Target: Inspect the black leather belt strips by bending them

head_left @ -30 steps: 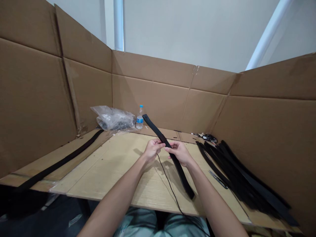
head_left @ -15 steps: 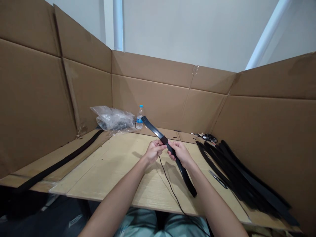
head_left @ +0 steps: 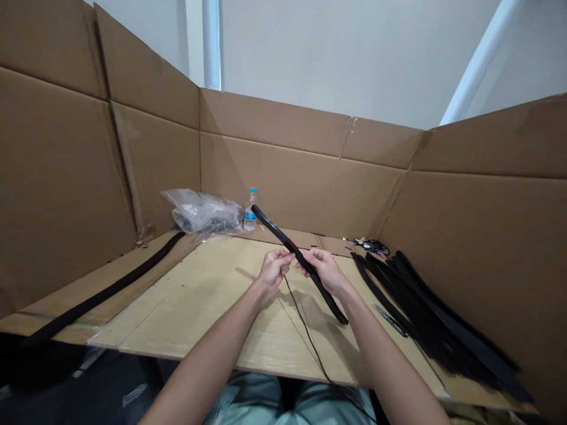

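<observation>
The person's left hand [head_left: 275,269] and right hand [head_left: 325,271] both hold a black strap [head_left: 278,232] above the worktop [head_left: 190,313]. The strap lies diagonally, and its upper end points toward a water bottle [head_left: 250,211] but does not touch it. Its lower end hangs free past the right hand. The grip of each hand is narrow and closed on the strap, but the fingers hide part of it, so I cannot see exactly how each finger sits.

A thin black cable [head_left: 305,330] runs from just under the left hand, down across the worktop and over its front edge. Its upper end is hard to make out, and the lower part is cut off behind the person's legs [head_left: 287,404].

On the right lies a pile of black straps [head_left: 436,327], and the pieces overlap, so I cannot count them. Just beside it is a small metal tool [head_left: 390,321], too small to identify. Small objects [head_left: 370,247] near the back are also hard to make out. At the back there is a plastic bag [head_left: 199,212] with dark contents. A single black strap [head_left: 106,289] lies along the left side, and cardboard walls [head_left: 274,165] stand around the worktop.
</observation>
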Demonstrator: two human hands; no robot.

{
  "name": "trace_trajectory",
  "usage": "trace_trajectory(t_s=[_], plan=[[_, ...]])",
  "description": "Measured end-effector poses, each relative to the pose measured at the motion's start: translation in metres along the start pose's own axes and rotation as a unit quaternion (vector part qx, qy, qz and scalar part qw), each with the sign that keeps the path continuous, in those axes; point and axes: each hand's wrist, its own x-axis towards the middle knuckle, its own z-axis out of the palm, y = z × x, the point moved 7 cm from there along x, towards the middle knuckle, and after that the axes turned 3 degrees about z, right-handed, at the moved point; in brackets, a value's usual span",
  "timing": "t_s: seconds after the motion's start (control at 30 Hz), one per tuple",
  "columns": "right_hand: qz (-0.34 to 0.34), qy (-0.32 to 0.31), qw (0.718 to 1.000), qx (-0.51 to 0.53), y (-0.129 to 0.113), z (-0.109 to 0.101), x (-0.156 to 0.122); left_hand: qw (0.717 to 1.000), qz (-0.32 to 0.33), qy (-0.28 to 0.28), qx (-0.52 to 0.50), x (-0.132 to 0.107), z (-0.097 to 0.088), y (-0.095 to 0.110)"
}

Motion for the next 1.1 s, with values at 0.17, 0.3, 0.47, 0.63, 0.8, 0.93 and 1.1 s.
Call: trace_trajectory(t_s=[0.17, 0.3, 0.47, 0.63, 0.8, 0.93, 1.1], plan=[[0.001, -0.021, 1.0, -0.023, 0.0, 0.001, -0.002, 0.999, 0.019, -0.033, 0.027, 0.002, 0.005, 0.003], [0.022, -0.042, 0.997, -0.053, 0.001, 0.006, -0.003, 0.998, 0.02, -0.045, 0.031, 0.001, 0.005, 0.005], [0.072, -0.067, 0.994, -0.045, 0.001, 0.007, -0.009, 0.995, -0.003, -0.084, 0.056, 0.0, 0.006, 0.0], [0.036, -0.098, 0.994, -0.028, -0.001, 0.011, -0.014, 0.99, -0.01, -0.126, 0.055, -0.002, 0.009, -0.005], [0.021, -0.055, 0.998, -0.03, 0.004, 0.01, -0.01, 0.994, -0.01, -0.105, 0.032, -0.002, 0.007, -0.003], [0.025, 0.003, 0.998, -0.049, 0.007, 0.007, -0.004, 0.997, -0.017, -0.066, 0.021, -0.001, 0.003, -0.005], [-0.019, 0.017, 0.999, -0.046, 0.002, 0.004, -0.001, 1.0, -0.002, -0.008, 0.025, 0.002, -0.005, -0.002]])
